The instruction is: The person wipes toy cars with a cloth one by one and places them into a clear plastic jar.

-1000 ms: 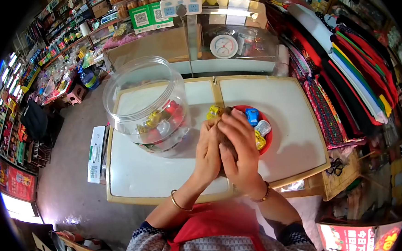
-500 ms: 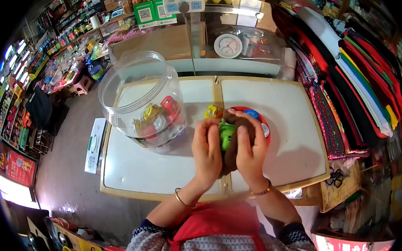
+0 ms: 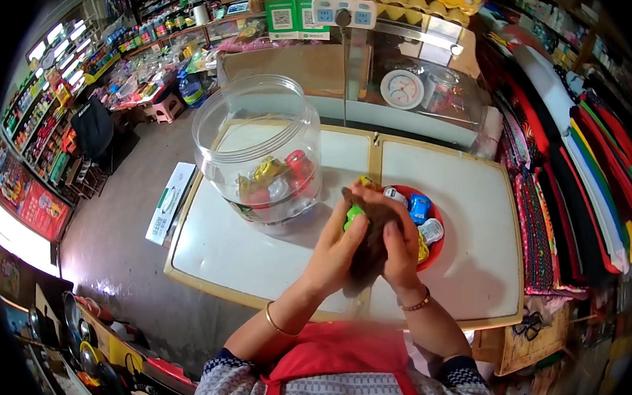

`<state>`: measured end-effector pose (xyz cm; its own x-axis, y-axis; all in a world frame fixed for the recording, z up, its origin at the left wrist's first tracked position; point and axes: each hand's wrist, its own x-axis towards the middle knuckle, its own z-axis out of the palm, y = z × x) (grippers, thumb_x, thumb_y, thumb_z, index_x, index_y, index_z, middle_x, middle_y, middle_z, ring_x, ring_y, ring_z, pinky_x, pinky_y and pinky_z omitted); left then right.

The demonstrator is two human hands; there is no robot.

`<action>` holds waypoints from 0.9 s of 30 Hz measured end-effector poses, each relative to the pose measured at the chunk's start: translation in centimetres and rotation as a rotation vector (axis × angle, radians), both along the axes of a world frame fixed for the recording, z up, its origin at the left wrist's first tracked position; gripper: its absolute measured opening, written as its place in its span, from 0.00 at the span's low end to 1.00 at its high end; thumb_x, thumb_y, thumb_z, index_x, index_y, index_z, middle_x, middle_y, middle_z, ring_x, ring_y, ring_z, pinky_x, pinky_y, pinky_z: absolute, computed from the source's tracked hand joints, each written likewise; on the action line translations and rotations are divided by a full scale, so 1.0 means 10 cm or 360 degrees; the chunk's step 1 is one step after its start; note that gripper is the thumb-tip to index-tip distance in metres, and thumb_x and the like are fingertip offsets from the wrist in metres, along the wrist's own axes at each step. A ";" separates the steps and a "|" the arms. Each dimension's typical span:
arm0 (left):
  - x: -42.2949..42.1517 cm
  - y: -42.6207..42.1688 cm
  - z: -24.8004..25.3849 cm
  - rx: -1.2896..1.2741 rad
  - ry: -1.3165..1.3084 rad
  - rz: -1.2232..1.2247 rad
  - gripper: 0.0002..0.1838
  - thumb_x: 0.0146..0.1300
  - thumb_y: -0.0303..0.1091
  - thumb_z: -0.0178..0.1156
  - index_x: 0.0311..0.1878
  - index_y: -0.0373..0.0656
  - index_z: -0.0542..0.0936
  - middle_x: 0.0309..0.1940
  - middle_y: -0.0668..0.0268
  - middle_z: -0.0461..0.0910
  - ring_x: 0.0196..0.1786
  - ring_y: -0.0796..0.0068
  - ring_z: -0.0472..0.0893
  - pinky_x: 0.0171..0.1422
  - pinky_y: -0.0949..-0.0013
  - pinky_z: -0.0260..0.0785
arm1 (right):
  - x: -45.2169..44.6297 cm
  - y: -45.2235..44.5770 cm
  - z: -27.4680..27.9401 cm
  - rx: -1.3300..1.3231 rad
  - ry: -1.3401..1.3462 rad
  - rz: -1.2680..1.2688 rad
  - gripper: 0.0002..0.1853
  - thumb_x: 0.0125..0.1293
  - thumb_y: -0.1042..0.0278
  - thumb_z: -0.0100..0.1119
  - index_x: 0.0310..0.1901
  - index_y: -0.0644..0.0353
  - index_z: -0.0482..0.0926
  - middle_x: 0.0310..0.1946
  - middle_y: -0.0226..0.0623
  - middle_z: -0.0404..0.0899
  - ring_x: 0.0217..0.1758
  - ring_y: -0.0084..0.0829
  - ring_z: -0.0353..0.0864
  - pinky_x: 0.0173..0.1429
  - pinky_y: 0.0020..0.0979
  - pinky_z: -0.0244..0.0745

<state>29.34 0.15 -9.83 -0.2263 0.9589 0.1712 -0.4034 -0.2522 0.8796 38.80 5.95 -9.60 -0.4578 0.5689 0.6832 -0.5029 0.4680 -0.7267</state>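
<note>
The small bright green rounded object (image 3: 353, 215) shows only as a patch, tucked between the person's left hand (image 3: 339, 241) and a limp, dark brown fabric-like cloth (image 3: 367, 251). Both sit above the desk (image 3: 474, 188), just to the left of the shallow round red plastic bowl (image 3: 435, 251) as the person sees it.

The left grip is curled in, its thumb laid along the green object; whether its hidden fingers also press on the cloth cannot be told. The right hand (image 3: 402, 254) has its fingers bent around the cloth's other side with the thumb flat on it, so that grip too is closed, with no gap to be seen.

In the bowl lie a shiny blue toy car (image 3: 419, 208), a silvery white car-shaped piece (image 3: 430, 231) and a yellow one (image 3: 422, 247), partly covered by the right hand. Well to the bowl's left stands a wide-mouthed clear plastic jar (image 3: 252, 156) with red, yellow and pale pieces inside.

The green object looks light, firm and smooth, so it could slip; its sides, pinched between thumb and fingers, seem the surest hold. The cloth looks soft and floppy, best gathered at its middle.
</note>
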 end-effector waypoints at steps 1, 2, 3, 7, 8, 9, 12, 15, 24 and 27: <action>0.03 0.02 0.01 0.0210 0.0103 0.0238 0.33 0.72 0.50 0.43 0.71 0.39 0.51 0.65 0.54 0.62 0.68 0.64 0.63 0.72 0.63 0.52 | -0.06 -0.04 0.03 -0.0388 0.0072 0.0097 0.17 0.70 0.71 0.39 0.56 0.69 0.69 0.58 0.47 0.72 0.64 0.37 0.68 0.69 0.34 0.58; -0.05 0.06 0.01 0.0333 0.0348 0.0434 0.33 0.71 0.44 0.45 0.72 0.39 0.49 0.67 0.52 0.59 0.70 0.62 0.60 0.73 0.62 0.50 | -0.14 -0.09 0.02 -0.0458 0.0031 -0.0092 0.17 0.71 0.72 0.37 0.57 0.69 0.69 0.57 0.45 0.72 0.63 0.34 0.69 0.67 0.30 0.59; -0.10 0.08 0.12 0.0406 0.0514 0.0673 0.31 0.68 0.38 0.45 0.71 0.38 0.53 0.65 0.52 0.62 0.69 0.61 0.62 0.72 0.62 0.51 | -0.20 -0.13 0.14 -0.0320 0.0001 -0.0153 0.17 0.72 0.72 0.37 0.57 0.69 0.68 0.56 0.45 0.73 0.61 0.35 0.71 0.66 0.30 0.61; -0.58 0.15 0.60 0.0536 0.1047 0.1221 0.21 0.60 0.26 0.56 0.58 0.35 0.70 0.54 0.56 0.72 0.59 0.65 0.71 0.65 0.66 0.59 | -0.55 0.10 0.61 0.0054 -0.0123 -0.0152 0.15 0.72 0.71 0.42 0.54 0.69 0.70 0.46 0.49 0.77 0.50 0.36 0.77 0.58 0.32 0.68; -0.71 0.18 0.73 0.0613 0.1171 0.1369 0.18 0.59 0.26 0.59 0.53 0.35 0.73 0.49 0.56 0.74 0.55 0.64 0.74 0.60 0.67 0.63 | -0.67 0.19 0.69 -0.0015 -0.0202 -0.0132 0.15 0.72 0.69 0.44 0.54 0.68 0.70 0.46 0.48 0.77 0.48 0.35 0.77 0.56 0.31 0.68; -0.87 0.19 0.85 0.0627 0.1412 0.1459 0.18 0.59 0.29 0.61 0.52 0.35 0.74 0.48 0.55 0.74 0.52 0.61 0.75 0.57 0.68 0.65 | -0.80 0.29 0.75 -0.0075 -0.0280 -0.0112 0.16 0.72 0.67 0.45 0.54 0.68 0.71 0.45 0.47 0.78 0.47 0.34 0.77 0.55 0.31 0.69; -1.29 0.28 0.97 0.0425 0.1488 0.1463 0.18 0.61 0.34 0.60 0.52 0.34 0.74 0.48 0.51 0.74 0.51 0.54 0.75 0.57 0.65 0.66 | -1.23 0.56 0.77 -0.0369 -0.0247 0.0176 0.17 0.73 0.62 0.45 0.52 0.67 0.72 0.43 0.41 0.78 0.44 0.29 0.75 0.51 0.28 0.69; -1.55 0.32 0.93 0.0019 0.1750 0.1436 0.21 0.65 0.39 0.57 0.53 0.32 0.72 0.49 0.46 0.73 0.52 0.48 0.74 0.57 0.60 0.66 | -1.37 0.57 0.87 -0.0756 -0.0209 0.0470 0.18 0.74 0.60 0.43 0.50 0.67 0.74 0.42 0.36 0.77 0.43 0.24 0.73 0.50 0.26 0.69; -1.52 0.39 0.88 -0.0066 0.1835 0.1732 0.26 0.68 0.44 0.52 0.62 0.34 0.66 0.59 0.46 0.68 0.62 0.48 0.68 0.66 0.59 0.59 | -1.22 0.63 0.76 -0.0858 -0.0157 0.0414 0.21 0.74 0.57 0.44 0.56 0.67 0.71 0.49 0.37 0.75 0.49 0.25 0.74 0.56 0.26 0.69; -1.48 0.34 0.90 0.0087 0.1848 0.1704 0.22 0.68 0.39 0.54 0.60 0.35 0.69 0.59 0.49 0.69 0.61 0.53 0.70 0.64 0.60 0.62 | -1.01 0.74 0.69 -0.1075 -0.0068 0.0498 0.22 0.73 0.54 0.43 0.55 0.64 0.71 0.48 0.41 0.78 0.47 0.32 0.80 0.52 0.33 0.77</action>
<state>14.56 3.59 -0.80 -0.4933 0.4345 0.7536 0.8349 -0.0068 0.5504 28.68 13.33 -2.70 -0.6858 0.6971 0.2091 -0.5041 -0.2478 -0.8274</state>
